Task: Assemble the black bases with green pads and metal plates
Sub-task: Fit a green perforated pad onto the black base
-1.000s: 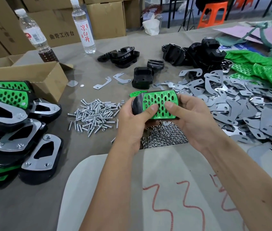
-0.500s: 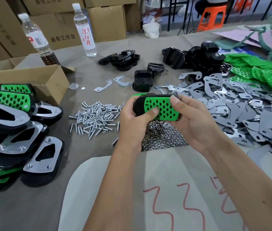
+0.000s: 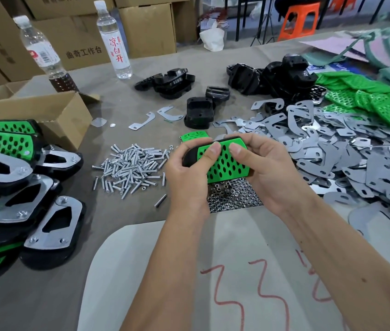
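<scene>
Nearest me lies a pale sheet with red scrawled marks (image 3: 248, 278), and my two bare forearms reach out over it. My left hand (image 3: 186, 173) and my right hand (image 3: 268, 170) both grip one black plastic base with a perforated green rubber pad (image 3: 222, 161) laid on its top, held in the air just above a pile of small silver nuts (image 3: 234, 195). My fingers curl round its ends and both thumbs press flat on the green face, side by side.

Just left of my hands spreads a heap of silver screws (image 3: 131, 166). At the far left edge sits a stack of finished black bases with metal plates bolted on (image 3: 34, 211). To my right a wide drift of loose grey metal plates (image 3: 332, 144) covers the table.

Beyond my hands a spare green pad (image 3: 192, 136) lies flat, then a bare black block (image 3: 200, 112), an open cardboard box (image 3: 46, 113), and further black bases (image 3: 272, 77) in heaps. A pile of green perforated pads (image 3: 365, 96) lies far right. Two clear plastic bottles (image 3: 115, 41) stand at the back left.
</scene>
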The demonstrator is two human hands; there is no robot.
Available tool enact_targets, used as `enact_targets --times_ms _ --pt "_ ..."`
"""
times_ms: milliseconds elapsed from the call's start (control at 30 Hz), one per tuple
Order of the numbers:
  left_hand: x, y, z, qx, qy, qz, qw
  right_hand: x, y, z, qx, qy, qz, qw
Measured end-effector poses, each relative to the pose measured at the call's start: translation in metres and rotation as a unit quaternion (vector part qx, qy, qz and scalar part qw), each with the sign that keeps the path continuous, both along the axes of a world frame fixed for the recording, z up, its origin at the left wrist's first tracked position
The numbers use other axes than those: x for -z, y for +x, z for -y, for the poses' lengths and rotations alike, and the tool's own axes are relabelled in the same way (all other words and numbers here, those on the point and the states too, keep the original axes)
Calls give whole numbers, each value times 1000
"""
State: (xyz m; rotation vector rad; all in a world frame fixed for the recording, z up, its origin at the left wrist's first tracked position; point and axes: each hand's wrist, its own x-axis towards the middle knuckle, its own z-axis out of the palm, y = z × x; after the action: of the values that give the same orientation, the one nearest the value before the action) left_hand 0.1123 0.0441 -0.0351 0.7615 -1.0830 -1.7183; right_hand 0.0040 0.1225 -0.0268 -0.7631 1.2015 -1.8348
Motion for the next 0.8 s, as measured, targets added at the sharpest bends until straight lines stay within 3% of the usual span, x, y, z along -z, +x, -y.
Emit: enact_targets --times_ms 133,300,567,667,800 --pt "1 1 2 21 55 -17 998 0 3 1 -6 -13 26 1000" --pt "-2 0 3 25 57 -17 998 0 3 0 -27 -20 56 998" --pt "-4 -1 1 -63 86 -8 994 3 2 5 -6 -2 71 997" --pt "-2 2 3 -21 103 7 994 6 -2 5 29 22 39 999" --pt "0 2 5 40 28 62 997 5 -7 2 53 36 -65 996"
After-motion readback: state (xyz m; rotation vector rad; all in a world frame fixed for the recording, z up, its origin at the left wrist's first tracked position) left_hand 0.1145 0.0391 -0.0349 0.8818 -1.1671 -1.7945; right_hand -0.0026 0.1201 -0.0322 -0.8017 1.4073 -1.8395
